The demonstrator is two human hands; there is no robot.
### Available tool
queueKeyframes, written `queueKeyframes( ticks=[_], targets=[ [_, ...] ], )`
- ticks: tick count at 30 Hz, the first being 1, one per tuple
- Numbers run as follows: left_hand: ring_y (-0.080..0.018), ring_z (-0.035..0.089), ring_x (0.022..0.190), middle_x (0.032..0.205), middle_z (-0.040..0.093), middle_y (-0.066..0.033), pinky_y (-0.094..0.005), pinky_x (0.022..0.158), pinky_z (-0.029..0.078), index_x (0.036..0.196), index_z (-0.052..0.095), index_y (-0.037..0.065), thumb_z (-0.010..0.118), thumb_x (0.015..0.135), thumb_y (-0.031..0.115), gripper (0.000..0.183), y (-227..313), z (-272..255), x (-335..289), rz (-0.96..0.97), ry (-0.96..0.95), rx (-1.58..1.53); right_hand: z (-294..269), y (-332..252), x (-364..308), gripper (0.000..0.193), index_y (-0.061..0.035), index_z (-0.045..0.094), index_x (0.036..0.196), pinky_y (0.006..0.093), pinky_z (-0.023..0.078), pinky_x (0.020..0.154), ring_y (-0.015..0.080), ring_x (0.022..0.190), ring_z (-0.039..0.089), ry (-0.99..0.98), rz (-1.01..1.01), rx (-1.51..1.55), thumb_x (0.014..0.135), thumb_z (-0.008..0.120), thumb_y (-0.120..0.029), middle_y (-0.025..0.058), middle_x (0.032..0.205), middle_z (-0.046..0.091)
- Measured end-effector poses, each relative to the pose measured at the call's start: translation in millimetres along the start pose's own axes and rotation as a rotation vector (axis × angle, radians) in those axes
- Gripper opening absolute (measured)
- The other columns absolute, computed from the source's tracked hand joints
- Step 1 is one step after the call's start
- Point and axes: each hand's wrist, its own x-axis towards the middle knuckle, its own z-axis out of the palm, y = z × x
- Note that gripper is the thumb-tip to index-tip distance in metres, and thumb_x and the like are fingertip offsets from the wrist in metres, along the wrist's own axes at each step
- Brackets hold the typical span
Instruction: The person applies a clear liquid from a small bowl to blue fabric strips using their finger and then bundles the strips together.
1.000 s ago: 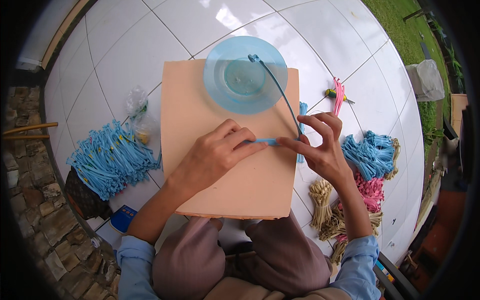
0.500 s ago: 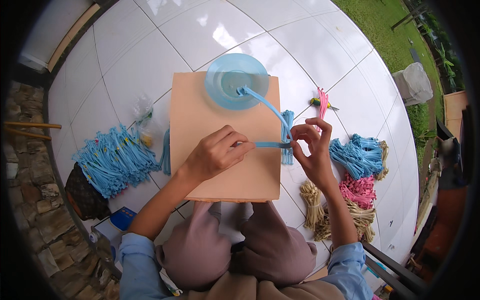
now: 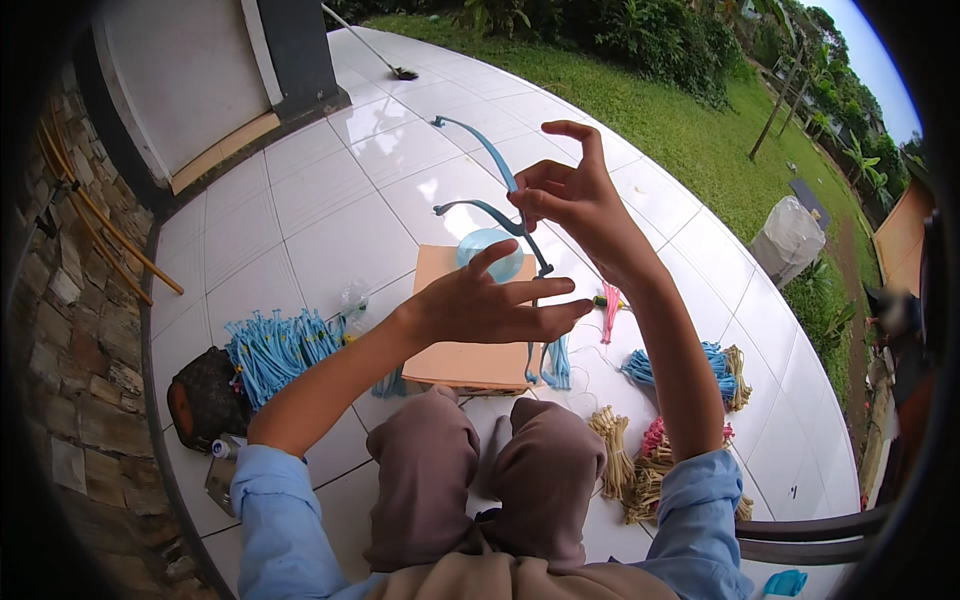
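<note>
Pinching a blue strap (image 3: 500, 165), the right hand (image 3: 578, 195) has its fingers closed; the left hand (image 3: 482, 306) has parted fingers, its hold unclear.

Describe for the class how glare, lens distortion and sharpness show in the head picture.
Head view, glare: pale reflections whiten patches of the glossy tiled floor; head view, distortion: the floor's edge by the lawn bows outward, and black fills the corners; head view, sharpness: the left hand and right hand have clear outlines.
</note>
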Motion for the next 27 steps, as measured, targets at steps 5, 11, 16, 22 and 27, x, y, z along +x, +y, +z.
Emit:
queueKeyframes(
  ticks=[5, 11, 16, 22, 27],
  targets=[
    [-0.0212, 0.06, 0.084, 0.08, 0.054, -0.0054, -0.0335, 0.08, 0.05, 0.082, 0.048, 0.008, 0.068, 0.076, 0.023, 0.026, -56, -35, 30, -0.191, -0.235, -0.426, -15, 7, -8, 0.044, -0.0061, 0.03, 0.132, 0.0313, 0.049, 0.086, 0.0201, 0.097, 0.059, 0.022, 0.011, -0.073, 0.091, 0.048, -0.006, 0.0184, 0.113, 0.055],
    [-0.0265, 0.061, 0.059, 0.066, 0.056, -0.0101, -0.0356, 0.052, 0.048, 0.08, 0.05, 0.003, 0.066, 0.082, 0.025, 0.027, -42, -44, 27, -0.693, -0.405, -0.45, -11, 32, -84, 0.055, -0.0057, 0.035, 0.135, 0.0384, 0.04, 0.099, 0.0224, 0.115, 0.05, -0.024, -0.133, -0.134, 0.088, 0.06, -0.015, 0.0123, 0.13, 0.046],
    [-0.0301, 0.061, 0.058, 0.07, 0.06, -0.012, -0.0375, 0.051, 0.048, 0.087, 0.057, 0.0, 0.054, 0.089, 0.037, 0.038, 13, -54, 35, -0.894, -0.284, -0.6, 1, 22, -110, 0.047, -0.0016, 0.035, 0.136, 0.0375, 0.037, 0.101, 0.0236, 0.117, 0.049, 0.11, -0.225, 0.184, 0.097, 0.043, -0.025, 0.0158, 0.126, 0.051],
    [-0.0323, 0.059, 0.058, 0.063, 0.056, -0.014, -0.0389, 0.053, 0.044, 0.076, 0.056, 0.002, 0.04, 0.097, 0.031, 0.039, 56, -57, 39, -1.171, -0.214, -0.96, 16, 30, -122, 0.047, -0.0004, 0.035, 0.136, 0.0347, 0.04, 0.097, 0.023, 0.112, 0.052, 0.201, -0.236, 0.354, 0.099, 0.037, -0.029, 0.0153, 0.121, 0.053],
    [-0.036, 0.058, 0.079, 0.084, 0.056, -0.0229, -0.0443, 0.068, 0.045, 0.089, 0.059, -0.001, 0.039, 0.096, 0.029, 0.036, 88, -40, 46, -1.261, -0.043, -0.997, 66, 68, -120, 0.04, -0.0017, 0.048, 0.124, 0.0273, 0.043, 0.086, 0.0195, 0.104, 0.056, 0.503, -0.147, 0.305, 0.1, 0.032, -0.03, 0.0114, 0.109, 0.06]
  ],
)
